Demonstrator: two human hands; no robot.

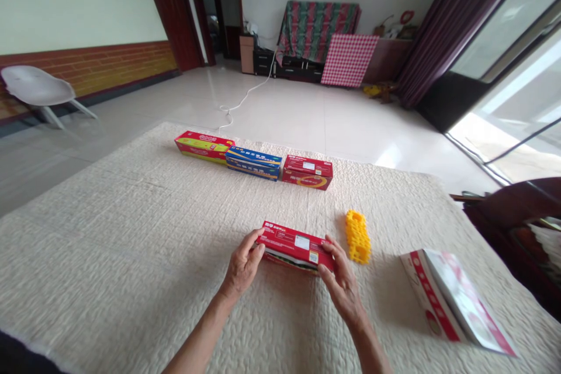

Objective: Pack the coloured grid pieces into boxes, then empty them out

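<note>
Three boxes (254,162) ahead | yellow lattice (358,237) beside right hand (343,281) | grip: left hand (242,265), right hand holding nearer red box (287,239)

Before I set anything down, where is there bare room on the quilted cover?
Widest left of the left hand; also between the held red box and the row of boxes. Crowded: beside the right hand, with yellow block and packet.

The nearest box (284,238) is red, the curtain (460,17) purple, the checked cloth (349,59) red and white.
</note>
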